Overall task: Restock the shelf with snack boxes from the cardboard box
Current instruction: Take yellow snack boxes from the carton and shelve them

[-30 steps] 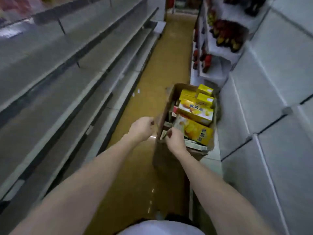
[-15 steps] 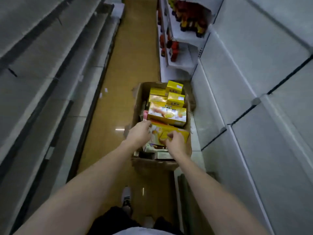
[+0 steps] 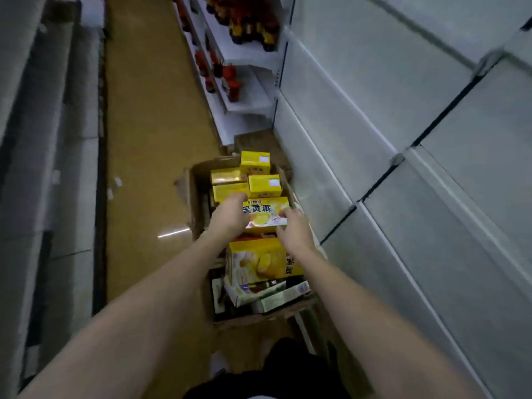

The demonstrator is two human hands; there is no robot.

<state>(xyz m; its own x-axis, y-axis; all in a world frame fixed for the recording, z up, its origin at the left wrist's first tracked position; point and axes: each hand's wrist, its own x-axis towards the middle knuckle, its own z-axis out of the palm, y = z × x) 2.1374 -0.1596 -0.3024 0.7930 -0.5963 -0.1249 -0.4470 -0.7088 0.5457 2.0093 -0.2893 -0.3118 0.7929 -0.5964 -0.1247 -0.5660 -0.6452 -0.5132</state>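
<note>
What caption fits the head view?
Both hands, left hand and right hand, grip a yellow snack box in the cardboard box.

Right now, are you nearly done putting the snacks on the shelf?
Not nearly. Nothing looks done: the white shelves beside me show no snack boxes. In hand: my left hand and right hand grip the two ends of one yellow snack box lying in the cardboard box. Left to do: several more yellow boxes and other packs remain inside it.
</note>
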